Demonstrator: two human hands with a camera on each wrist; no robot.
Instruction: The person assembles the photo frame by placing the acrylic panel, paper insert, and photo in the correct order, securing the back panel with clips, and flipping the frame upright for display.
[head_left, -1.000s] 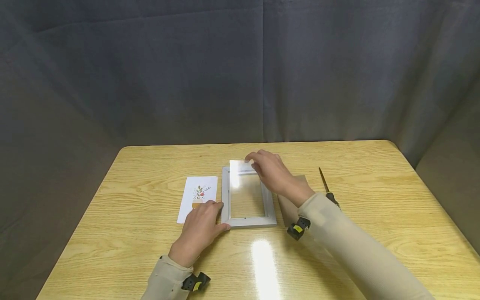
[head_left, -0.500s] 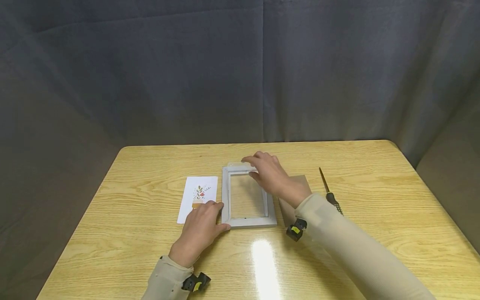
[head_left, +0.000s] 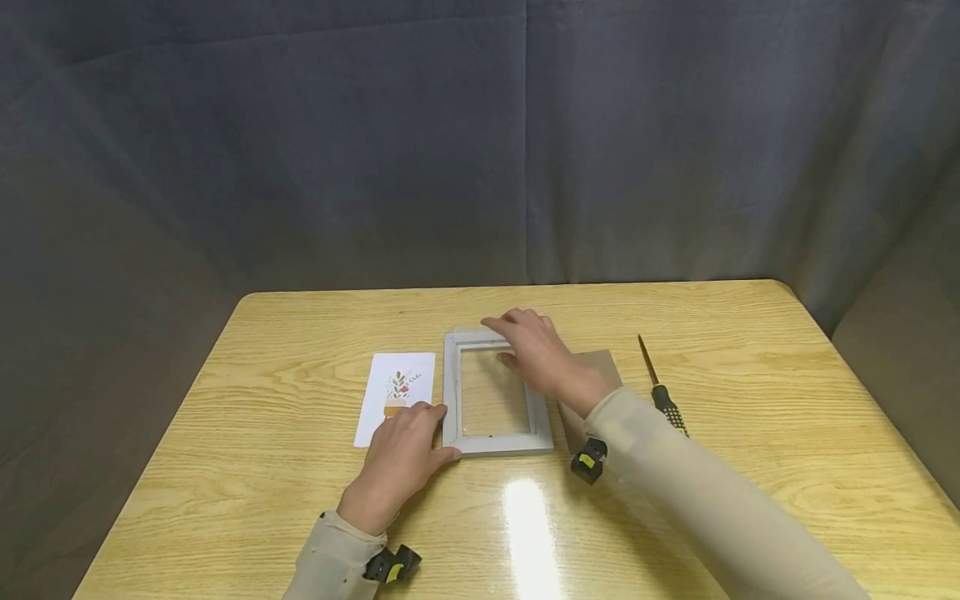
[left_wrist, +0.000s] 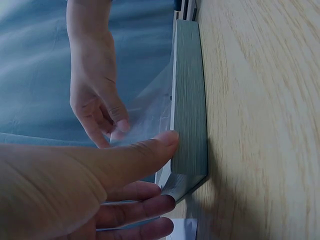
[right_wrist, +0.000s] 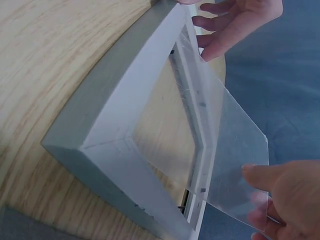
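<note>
A grey-white picture frame (head_left: 498, 445) lies on the table with its recessed back facing up. My left hand (head_left: 403, 446) grips its near left corner, thumb on the front edge and fingers along the left side. My right hand (head_left: 536, 354) pinches a clear plastic sheet (right_wrist: 235, 155) by its far edge, thumb on one face and fingertips on the other. In the right wrist view the sheet slants up out of the frame, its lower end within the recess. From the head view the sheet is barely visible. Left of the frame lies a white card (head_left: 416, 367) with a potted plant picture, partly covered by my left hand.
A brown backing board (head_left: 600, 364) lies just right of the frame, partly under my right forearm. Farther right is a thin-shafted tool (head_left: 663, 400) with a black handle, resembling a screwdriver. The wooden table (head_left: 285, 375) ends at a dark curtain (head_left: 390, 167).
The right hand has come slightly nearer and lower with the clear sheet, whose bright glare has gone from the head view. The left hand and the frame have stayed put.
</note>
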